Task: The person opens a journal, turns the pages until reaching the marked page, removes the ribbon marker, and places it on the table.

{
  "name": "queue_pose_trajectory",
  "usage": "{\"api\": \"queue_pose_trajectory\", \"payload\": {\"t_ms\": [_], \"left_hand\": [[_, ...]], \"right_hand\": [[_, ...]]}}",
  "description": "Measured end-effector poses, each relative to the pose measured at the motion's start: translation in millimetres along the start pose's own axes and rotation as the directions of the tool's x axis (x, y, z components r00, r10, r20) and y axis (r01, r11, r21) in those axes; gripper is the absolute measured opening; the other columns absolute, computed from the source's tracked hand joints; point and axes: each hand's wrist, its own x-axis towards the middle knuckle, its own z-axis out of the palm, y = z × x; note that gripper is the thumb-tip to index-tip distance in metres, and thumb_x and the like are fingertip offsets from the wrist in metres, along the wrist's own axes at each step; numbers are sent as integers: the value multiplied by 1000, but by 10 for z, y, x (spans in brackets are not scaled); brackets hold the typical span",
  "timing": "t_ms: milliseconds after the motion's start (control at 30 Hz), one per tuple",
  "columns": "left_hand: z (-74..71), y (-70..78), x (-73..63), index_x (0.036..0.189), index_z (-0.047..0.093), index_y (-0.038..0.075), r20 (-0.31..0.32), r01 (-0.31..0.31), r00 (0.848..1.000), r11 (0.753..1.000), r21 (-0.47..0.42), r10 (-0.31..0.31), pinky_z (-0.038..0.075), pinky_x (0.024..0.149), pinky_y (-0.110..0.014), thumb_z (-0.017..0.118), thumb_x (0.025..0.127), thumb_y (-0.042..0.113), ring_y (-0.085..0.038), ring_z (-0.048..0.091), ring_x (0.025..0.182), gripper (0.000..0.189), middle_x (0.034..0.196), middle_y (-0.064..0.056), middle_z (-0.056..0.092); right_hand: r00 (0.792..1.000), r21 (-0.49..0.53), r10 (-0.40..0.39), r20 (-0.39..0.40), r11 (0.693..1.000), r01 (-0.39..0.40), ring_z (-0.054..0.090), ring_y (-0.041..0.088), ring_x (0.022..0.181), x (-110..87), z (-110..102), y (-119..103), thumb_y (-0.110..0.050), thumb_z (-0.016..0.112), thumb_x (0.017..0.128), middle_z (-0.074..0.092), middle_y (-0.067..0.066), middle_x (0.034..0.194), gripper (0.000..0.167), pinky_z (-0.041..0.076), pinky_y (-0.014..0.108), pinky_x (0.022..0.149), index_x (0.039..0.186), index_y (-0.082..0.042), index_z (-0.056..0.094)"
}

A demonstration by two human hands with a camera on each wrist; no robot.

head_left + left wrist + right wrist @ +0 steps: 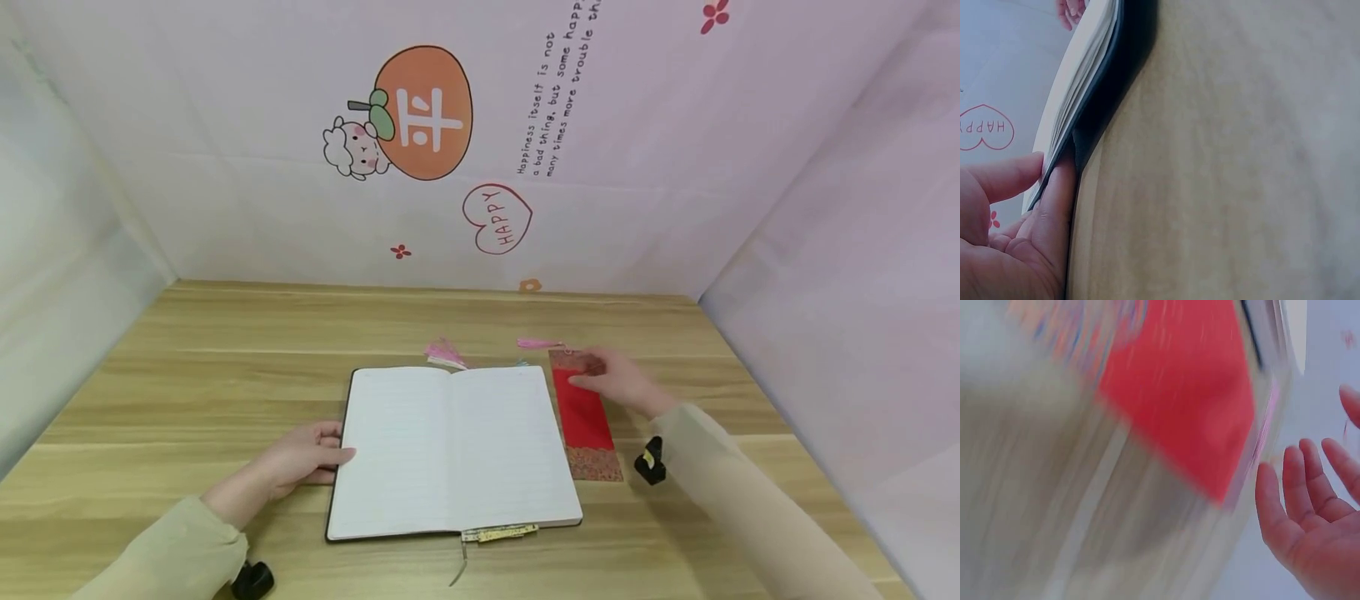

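An open notebook point(405, 450) with blank lined pages and a dark cover lies on the table. My left hand point(303, 457) grips its left edge, thumb on the page side and fingers tucked beneath the cover, as the left wrist view shows closely. Right of the notebook lies a flat red bookmark-like strip point(585, 412) with patterned ends and a pink tassel point(538, 343) at its top. Over its upper right corner is my right hand point(618, 382). In the right wrist view the fingers point(1296, 484) are spread and loosely bent, with nothing between them.
Another pink tassel point(442, 352) sticks out behind the notebook's top edge. Yellowish patterned strips point(501, 533) and a thin ribbon point(459, 571) poke out at its bottom. A white printed backdrop point(285, 225) closes off the wooden table point(225, 358) at the back and sides.
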Motion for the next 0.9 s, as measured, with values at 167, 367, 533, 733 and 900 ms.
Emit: {"api": "queue_pose_trajectory", "payload": {"t_ms": [167,367,533,733,900], "left_hand": [[4,6,-11,134,32,-15,-2,-1,1000,1000,-11,1,55,69,-25,60,91,7,-9,63,82,56,115,-17,65],[2,-7,-7,133,33,-15,5,-10,1000,1000,-18,10,55,69,-25,59,91,8,-9,63,82,54,110,-12,67],[-9,-22,6,132,35,-14,11,-17,1000,1000,-18,17,54,68,-25,59,92,8,-8,63,81,52,107,-8,68],[-19,-23,8,133,34,-14,5,-17,1000,1000,-11,18,54,67,-24,60,92,9,-8,63,81,54,109,-10,68],[-15,-19,-1,134,34,-14,2,-15,1000,1000,-6,15,54,68,-24,60,92,9,-7,63,82,55,111,-12,67]], "right_hand": [[972,-219,-233,35,947,235,47,38,121,49,271,-283,-26,73,84,54,20,130,57,41,52,100,128,2,53],[961,-329,-219,167,907,264,27,42,133,143,477,-433,-41,78,75,41,19,143,82,24,60,109,139,-4,43],[960,-373,-123,250,903,213,18,44,137,237,557,-465,-45,79,72,31,20,149,94,20,62,110,146,-7,34],[958,-435,-108,267,873,219,20,41,137,298,574,-507,-47,80,70,34,19,148,97,20,61,110,145,-6,35],[971,-459,-114,208,866,200,25,39,134,255,590,-565,-46,83,66,39,17,144,94,31,57,106,141,-7,42]]}}
